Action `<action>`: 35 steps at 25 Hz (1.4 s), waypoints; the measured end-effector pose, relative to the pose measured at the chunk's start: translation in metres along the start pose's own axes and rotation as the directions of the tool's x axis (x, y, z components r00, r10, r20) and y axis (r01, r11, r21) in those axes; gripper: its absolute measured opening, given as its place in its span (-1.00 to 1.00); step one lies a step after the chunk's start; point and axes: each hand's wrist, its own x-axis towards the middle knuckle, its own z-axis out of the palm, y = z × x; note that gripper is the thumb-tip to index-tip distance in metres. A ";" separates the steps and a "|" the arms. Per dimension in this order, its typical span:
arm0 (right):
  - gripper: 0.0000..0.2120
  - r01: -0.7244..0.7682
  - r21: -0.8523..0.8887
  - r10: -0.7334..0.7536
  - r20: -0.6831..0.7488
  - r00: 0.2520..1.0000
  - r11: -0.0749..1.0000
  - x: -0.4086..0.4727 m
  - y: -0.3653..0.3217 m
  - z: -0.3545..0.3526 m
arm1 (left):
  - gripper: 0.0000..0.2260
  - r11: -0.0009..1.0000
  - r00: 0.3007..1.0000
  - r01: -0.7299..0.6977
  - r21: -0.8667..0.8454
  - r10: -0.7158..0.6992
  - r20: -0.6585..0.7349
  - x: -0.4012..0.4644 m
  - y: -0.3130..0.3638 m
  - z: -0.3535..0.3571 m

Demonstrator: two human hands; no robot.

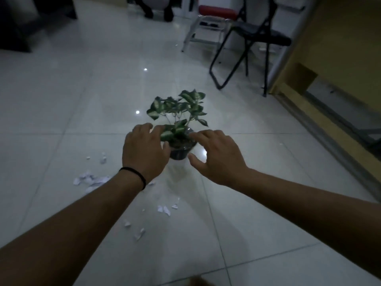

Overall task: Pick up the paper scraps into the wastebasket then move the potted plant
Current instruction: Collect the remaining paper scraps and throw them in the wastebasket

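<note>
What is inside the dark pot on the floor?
The pot holds dark soil and a variegated plant. The left hand and low leaves cover much of the soil.

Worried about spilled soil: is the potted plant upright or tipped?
Upright: the potted plant stands on the floor, stems rising, pot rim level.

the left hand (144, 150) covers the pot's (181, 150) near-left side (contact unclear); dark furniture (37, 15) runs off the top-left edge.
</note>
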 end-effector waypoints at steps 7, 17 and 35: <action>-0.43 0.020 0.200 -0.046 0.124 0.991 0.980 -0.011 -0.037 0.161 | -0.55 0.977 0.966 0.094 0.193 -0.136 0.219 -0.075 -0.079 0.079; 0.08 -0.200 0.228 0.112 0.349 0.931 0.953 -0.112 -0.036 0.273 | -0.20 0.872 0.841 0.386 0.301 -0.467 0.274 -0.228 -0.081 0.127; -0.03 0.041 0.376 -0.186 0.360 0.914 0.926 0.018 -0.105 0.342 | -0.06 0.793 0.772 0.545 0.272 -0.602 0.204 -0.198 -0.170 0.155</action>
